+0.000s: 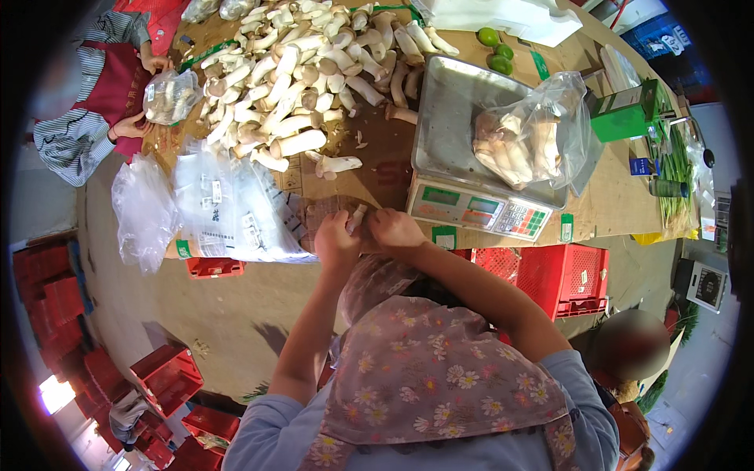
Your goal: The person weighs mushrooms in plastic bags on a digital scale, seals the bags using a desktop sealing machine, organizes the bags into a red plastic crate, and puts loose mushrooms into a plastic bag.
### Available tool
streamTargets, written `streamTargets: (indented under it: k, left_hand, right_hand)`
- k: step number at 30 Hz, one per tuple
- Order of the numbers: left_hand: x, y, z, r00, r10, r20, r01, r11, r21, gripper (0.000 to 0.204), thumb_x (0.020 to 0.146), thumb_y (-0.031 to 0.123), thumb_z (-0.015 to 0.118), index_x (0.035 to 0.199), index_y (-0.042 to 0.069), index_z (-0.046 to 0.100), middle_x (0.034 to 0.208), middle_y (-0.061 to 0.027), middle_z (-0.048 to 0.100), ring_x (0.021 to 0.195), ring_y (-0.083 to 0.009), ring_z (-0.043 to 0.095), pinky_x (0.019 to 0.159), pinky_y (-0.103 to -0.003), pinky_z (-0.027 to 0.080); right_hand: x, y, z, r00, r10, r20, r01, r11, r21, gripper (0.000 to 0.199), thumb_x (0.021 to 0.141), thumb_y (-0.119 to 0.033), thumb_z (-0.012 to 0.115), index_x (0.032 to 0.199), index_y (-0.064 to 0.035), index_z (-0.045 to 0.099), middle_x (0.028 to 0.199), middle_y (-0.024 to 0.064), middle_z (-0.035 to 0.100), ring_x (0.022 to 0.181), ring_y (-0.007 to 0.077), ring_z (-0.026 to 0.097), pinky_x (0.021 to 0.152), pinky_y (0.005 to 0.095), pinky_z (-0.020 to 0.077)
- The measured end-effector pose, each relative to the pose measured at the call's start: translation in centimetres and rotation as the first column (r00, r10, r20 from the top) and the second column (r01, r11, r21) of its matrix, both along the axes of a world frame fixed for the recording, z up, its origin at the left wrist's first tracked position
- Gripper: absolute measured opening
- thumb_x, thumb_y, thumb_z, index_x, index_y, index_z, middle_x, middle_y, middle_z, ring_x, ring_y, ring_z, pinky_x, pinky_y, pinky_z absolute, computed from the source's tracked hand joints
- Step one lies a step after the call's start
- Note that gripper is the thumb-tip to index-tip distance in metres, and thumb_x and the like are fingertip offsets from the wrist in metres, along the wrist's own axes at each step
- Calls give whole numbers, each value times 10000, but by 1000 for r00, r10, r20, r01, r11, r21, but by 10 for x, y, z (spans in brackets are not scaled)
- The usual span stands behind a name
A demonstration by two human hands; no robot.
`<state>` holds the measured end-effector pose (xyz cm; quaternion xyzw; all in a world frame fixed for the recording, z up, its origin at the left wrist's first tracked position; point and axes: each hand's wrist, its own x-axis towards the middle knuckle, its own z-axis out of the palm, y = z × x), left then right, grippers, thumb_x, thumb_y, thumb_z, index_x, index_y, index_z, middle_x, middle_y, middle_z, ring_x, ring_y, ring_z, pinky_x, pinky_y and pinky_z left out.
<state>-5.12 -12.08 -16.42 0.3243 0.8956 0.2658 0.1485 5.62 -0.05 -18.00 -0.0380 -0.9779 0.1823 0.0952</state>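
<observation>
At the table's near edge, my left hand [338,239] is closed on a small whitish mushroom piece [356,220] that sticks up between thumb and fingers. Close beside it on the right, my right hand [395,231] has curled fingers; whatever they may hold is hidden. Just beyond both hands, a single king oyster mushroom [338,165] lies on the cardboard-covered tabletop [373,149]. Farther off rises a large loose heap of king oyster mushrooms [294,86]. Left of my hands lies a stack of clear printed plastic bags [224,204].
On the right stands a weighing scale [448,118] bearing a clear bag of mushrooms [510,149]. Beyond are green round fruits [501,59], a green box [626,111] and leafy stalks [674,188]. A co-worker at far left holds a bagged bundle [171,97]. Red crates [561,279] stand below.
</observation>
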Motion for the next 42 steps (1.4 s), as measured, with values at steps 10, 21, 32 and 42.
streamTargets:
  k: [10, 21, 32, 42]
  left_hand:
    - [-68, -73, -59, 641, 686, -346, -656, 723, 217, 281, 875, 130, 548, 1105, -5, 460, 1365, -234, 359, 1221, -399, 401, 1049, -613, 177]
    - [-71, -74, -28, 726, 643, -243, -657, 753, 28, 480, 792, 259, 683, 1121, 22, 426, 1294, -190, 425, 1084, -403, 518, 941, -569, 358]
    - [-114, -75, 2, 846, 355, -399, -511, 754, -412, 205, 845, 78, 522, 1007, -8, 430, 905, -185, 596, 774, -351, 656, 641, -376, 547]
    - [-107, -64, 80, 795, 602, -76, -599, 799, 60, 453, 640, 105, 638, 1037, -74, 514, 887, -269, 633, 861, -413, 622, 776, -423, 486]
  right_hand:
    - [31, 7, 5, 997, -74, 35, 76, 995, -69, 64, 709, -97, 582, 719, -61, 530, 731, 122, 525, 702, 297, 593, 591, 402, 499]
    - [32, 13, -5, 995, -76, 63, 80, 994, -69, 60, 757, -87, 601, 768, -71, 544, 736, 127, 529, 673, 343, 574, 560, 437, 480]
    - [33, 12, -5, 997, -71, 22, 72, 995, -74, 70, 781, -117, 623, 793, -70, 573, 734, 111, 545, 667, 312, 583, 567, 413, 488]
    - [32, 16, -10, 999, -39, -31, 37, 997, -62, 64, 769, -118, 603, 776, -83, 551, 708, 99, 527, 648, 297, 578, 547, 403, 482]
